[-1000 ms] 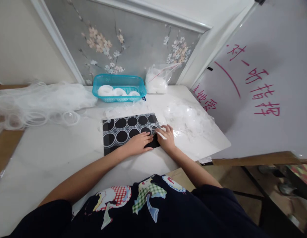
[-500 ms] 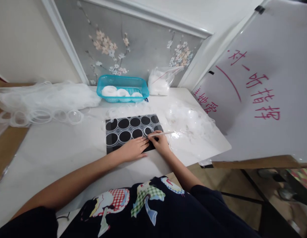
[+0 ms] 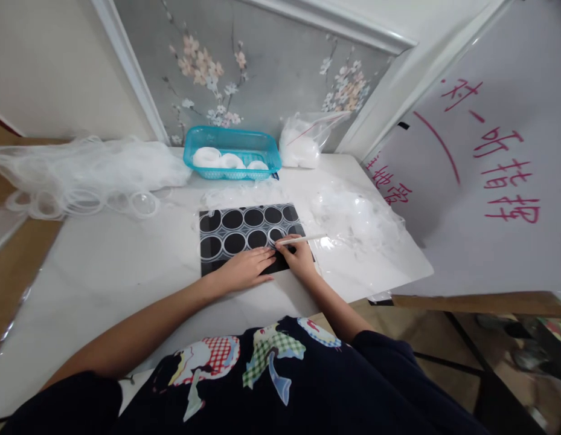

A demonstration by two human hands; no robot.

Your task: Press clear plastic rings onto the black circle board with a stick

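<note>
A black sheet printed with rows of light-outlined ovals lies on the white table. My left hand rests flat over its lower edge, fingers stretched together toward my right hand. Between the fingertips of my right hand is a thin white stick, perhaps a pen-like tool, slanting up to the right. Its working tip is at the sheet, close to my left fingertips, and too small to make out. Just above the fingertips sits a white ring around one oval.
A blue plastic basket with white rolls stands at the back, beside a clear zip bag of white material. Translucent rings are heaped at the left. Crumpled clear film lies right of the sheet. A whiteboard borders the right side.
The view has shifted a little, so the scene sits slightly farther right. Both hands stay at the same part of the sheet, and the white stick remains in my right hand.
</note>
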